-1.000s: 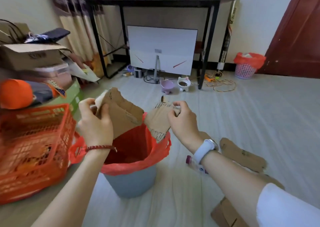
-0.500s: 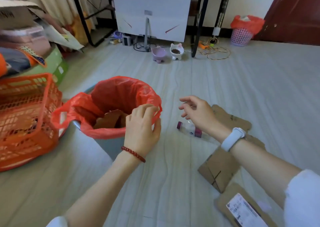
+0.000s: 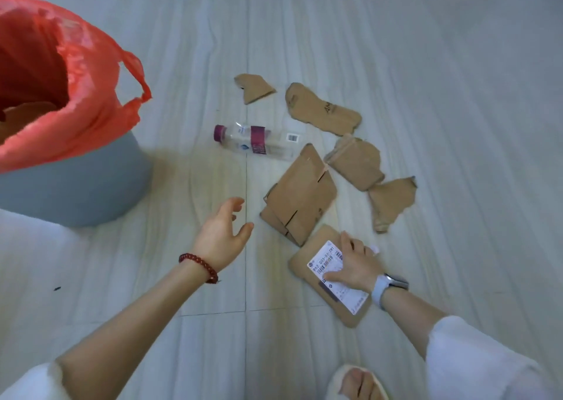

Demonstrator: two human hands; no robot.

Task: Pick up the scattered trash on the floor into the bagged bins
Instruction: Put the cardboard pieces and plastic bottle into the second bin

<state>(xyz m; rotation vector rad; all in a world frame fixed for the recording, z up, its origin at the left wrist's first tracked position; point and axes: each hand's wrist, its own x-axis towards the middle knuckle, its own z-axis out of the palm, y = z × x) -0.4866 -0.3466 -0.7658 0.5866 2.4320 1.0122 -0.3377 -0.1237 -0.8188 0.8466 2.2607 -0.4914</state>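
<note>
- Floor (image 3: 426, 64): pale grey plank-pattern surface, faint wood grain, visible seams.
- Bin (image 3: 76, 183): smooth grey plastic, round, at upper left; lined with thin, crinkled red plastic bag (image 3: 88, 95), loop handle drooping over the rim; brown cardboard scrap just visible inside.
- Bottle (image 3: 256, 141): clear plastic, maroon cap and label band, lying on its side right of the bin.
- Cardboard pieces: brown corrugated, torn edges, scattered on the floor; small wedge (image 3: 254, 88), long rounded strip (image 3: 324, 110), folded slotted panel (image 3: 301, 195), taped chunk (image 3: 356, 162), ragged fragment (image 3: 391, 200).
- Labelled cardboard (image 3: 304, 261): flat, rounded corners, white shipping label, nearest the person.
- Left hand (image 3: 224, 232): grip spread wide, empty, above the floor beside the slotted panel.
- Right hand (image 3: 355, 264): grip flat, fingers spread, pressed on the labelled cardboard; not closed around it.
</note>
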